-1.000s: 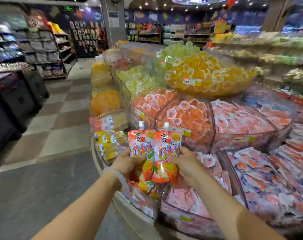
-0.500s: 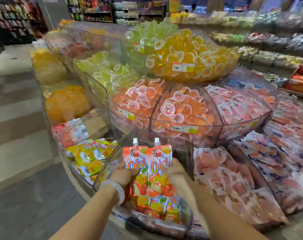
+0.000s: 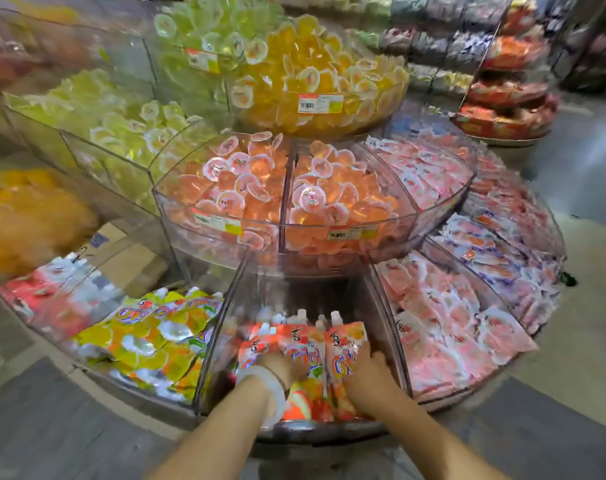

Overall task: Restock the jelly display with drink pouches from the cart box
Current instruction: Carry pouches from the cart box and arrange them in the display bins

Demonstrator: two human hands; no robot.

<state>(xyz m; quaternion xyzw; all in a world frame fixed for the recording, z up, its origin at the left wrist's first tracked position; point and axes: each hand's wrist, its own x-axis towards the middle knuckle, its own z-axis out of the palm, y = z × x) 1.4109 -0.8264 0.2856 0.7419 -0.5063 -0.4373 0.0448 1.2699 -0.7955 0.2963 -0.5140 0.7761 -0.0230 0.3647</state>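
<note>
Both hands reach down into the clear bin [image 3: 246, 292] at the front of the bottom tier of the round jelly display [image 3: 523, 344], and this bin serves as the landmark for everything else. The left hand [image 3: 280, 367], with a pale bangle [image 3: 270, 386] at its wrist, has its grip closed around one orange drink pouch [image 3: 303, 348], and the right hand [image 3: 367, 372] has its grip closed on a second orange drink pouch [image 3: 344, 344] just beside the first; the fingers are blurred, so how tightly they press cannot be told. The two pouches stand nearly upright with their white caps upward, inside the bin, touching each other and resting among more orange pouches [image 3: 260, 337] already lying there. In the compartment immediately left of the bin lie yellow pouches [image 3: 149, 337], and further left a heap of red and white pouches [image 3: 52, 292] with a piece of brown cardboard [image 3: 121, 251] behind them. To the right of the bin a compartment holds pink flat packets [image 3: 443, 323], and beyond it more packets with blue print [image 3: 495, 251]. Directly behind and above the bin sits the middle tier, two clear tubs of orange jelly cups [image 3: 329, 199] with price labels [image 3: 351, 233] on their fronts. Above those, the top bowl is full of yellow jelly cups [image 3: 315, 81], with green jelly cups [image 3: 121, 123] to its left.
</note>
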